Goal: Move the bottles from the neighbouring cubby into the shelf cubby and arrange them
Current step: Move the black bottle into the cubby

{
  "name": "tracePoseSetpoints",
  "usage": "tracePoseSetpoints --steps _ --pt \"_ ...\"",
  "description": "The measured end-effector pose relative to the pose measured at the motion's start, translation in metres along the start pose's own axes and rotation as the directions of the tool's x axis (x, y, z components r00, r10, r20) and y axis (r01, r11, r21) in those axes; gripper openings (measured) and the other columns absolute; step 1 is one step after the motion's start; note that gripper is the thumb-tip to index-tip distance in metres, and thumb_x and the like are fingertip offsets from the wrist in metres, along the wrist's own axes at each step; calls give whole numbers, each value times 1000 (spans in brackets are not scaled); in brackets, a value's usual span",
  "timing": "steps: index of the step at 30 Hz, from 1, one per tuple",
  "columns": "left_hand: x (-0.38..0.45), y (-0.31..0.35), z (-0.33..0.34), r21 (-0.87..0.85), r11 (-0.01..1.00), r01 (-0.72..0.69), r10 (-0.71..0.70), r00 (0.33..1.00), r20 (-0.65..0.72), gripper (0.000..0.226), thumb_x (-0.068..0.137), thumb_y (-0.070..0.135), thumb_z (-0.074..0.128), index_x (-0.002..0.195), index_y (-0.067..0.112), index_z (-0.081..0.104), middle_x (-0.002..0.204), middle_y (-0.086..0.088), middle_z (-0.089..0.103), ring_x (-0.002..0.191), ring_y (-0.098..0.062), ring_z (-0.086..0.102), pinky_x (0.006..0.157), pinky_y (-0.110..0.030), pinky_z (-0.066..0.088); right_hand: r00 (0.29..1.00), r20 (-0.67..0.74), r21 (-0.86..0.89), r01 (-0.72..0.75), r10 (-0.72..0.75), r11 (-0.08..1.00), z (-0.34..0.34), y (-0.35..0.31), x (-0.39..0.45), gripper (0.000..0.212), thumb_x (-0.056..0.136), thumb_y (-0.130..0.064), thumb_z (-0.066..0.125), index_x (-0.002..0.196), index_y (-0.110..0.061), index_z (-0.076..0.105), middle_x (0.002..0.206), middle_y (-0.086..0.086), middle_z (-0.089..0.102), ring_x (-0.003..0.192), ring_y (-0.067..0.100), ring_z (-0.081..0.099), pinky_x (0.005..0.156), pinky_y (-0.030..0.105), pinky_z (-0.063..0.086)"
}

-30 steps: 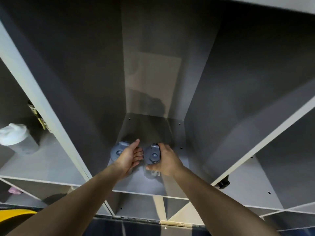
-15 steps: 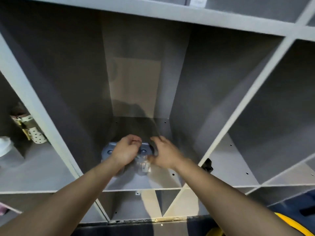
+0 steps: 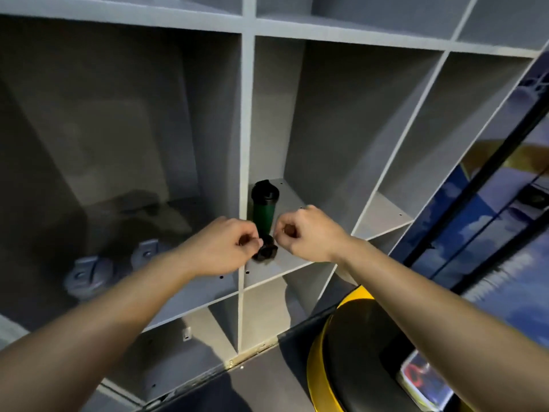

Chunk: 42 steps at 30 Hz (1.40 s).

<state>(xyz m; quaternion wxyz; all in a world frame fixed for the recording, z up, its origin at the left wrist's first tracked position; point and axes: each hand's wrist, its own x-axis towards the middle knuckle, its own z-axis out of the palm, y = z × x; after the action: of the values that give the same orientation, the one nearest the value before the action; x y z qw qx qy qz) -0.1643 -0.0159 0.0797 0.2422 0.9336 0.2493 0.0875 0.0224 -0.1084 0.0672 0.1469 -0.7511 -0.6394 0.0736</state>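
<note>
Two bottles with grey flip lids stand in the wide left cubby (image 3: 190, 295), one at the front left (image 3: 89, 275) and one just right of it (image 3: 147, 251). In the narrower cubby to the right a green bottle with a black lid (image 3: 263, 209) stands upright. A smaller black-capped bottle (image 3: 265, 250) sits in front of it, mostly hidden. My left hand (image 3: 219, 248) hovers over the divider with its fingers curled, the fingertips right beside the black cap. My right hand (image 3: 306, 230) is a loose fist just right of the green bottle, holding nothing.
A black stool with a yellow rim (image 3: 371, 352) stands on the floor at the lower right. Next to it lies a printed packet (image 3: 424, 379). A blue patterned panel (image 3: 475, 233) runs along the shelf's right side. More cubbies lie above and below.
Both hands have let go of the two grey-lidded bottles and moved right to the front of the neighbouring cubby. The view has swung right, bringing the green bottle into sight.
</note>
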Motion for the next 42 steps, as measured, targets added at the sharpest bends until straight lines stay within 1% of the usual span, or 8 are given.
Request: tracePoseSetpoints --steps 5,10,19,26,29,32,38,42 --pt "48 14 56 -132 986 100 -95 994 48 8 93 30 56 91 32 63 74 16 63 64 1 57 61 -19 41 996 32 -4 -78 78 997 17 88 18 20 88 -34 55 92 -23 71 80 1 76 85 28 70 81 33 55" --pt "110 8 94 -184 938 295 -301 954 -5 23 95 27 53 117 24 59 100 9 63 88 -10 62 71 -17 42 978 204 24 -54 48 998 53 154 74 31 90 -41 57 116 -24 62 104 3 74 104 29 65 88 35 52" --pt "175 -31 139 -282 684 673 -694 719 33 43 91 28 54 131 15 47 125 -6 63 112 -24 59 96 -30 46 928 358 73 83 -104 994 132 190 152 58 87 -47 65 133 -15 53 134 12 60 121 33 58 99 43 50" --pt "183 -58 162 -313 525 791 -816 573 80 36 91 17 47 126 11 48 125 -14 60 110 -29 58 87 -30 44 864 503 34 0 -17 999 210 182 182 96 71 -63 73 144 -15 33 137 17 51 123 38 54 99 45 50" --pt "180 -66 165 -288 515 807 -824 559 94 37 90 18 47 127 10 47 126 -13 60 113 -28 57 95 -32 44 862 507 21 -25 11 999 236 173 184 121 67 -65 74 156 -18 8 149 19 37 131 41 46 107 48 44" --pt "180 -69 165 -293 506 811 -825 555 108 37 90 20 47 126 12 47 124 -11 61 111 -27 58 98 -35 46 896 444 -3 -26 25 1000 248 164 181 118 73 -55 74 157 -15 3 148 21 35 129 42 45 107 47 43" --pt "184 -67 163 -317 519 794 -814 572 101 40 90 20 47 129 13 46 125 -11 60 112 -27 57 90 -28 42 863 494 89 -171 106 981 226 173 180 105 63 -50 73 150 -26 20 138 13 48 123 37 53 102 45 50" --pt "189 -53 158 -287 645 709 -714 692 105 49 86 25 55 135 21 46 136 -9 54 121 -25 55 104 -31 44 784 600 295 -401 158 867 170 187 185 82 54 -49 75 127 -23 48 111 6 67 95 25 68 80 35 60"
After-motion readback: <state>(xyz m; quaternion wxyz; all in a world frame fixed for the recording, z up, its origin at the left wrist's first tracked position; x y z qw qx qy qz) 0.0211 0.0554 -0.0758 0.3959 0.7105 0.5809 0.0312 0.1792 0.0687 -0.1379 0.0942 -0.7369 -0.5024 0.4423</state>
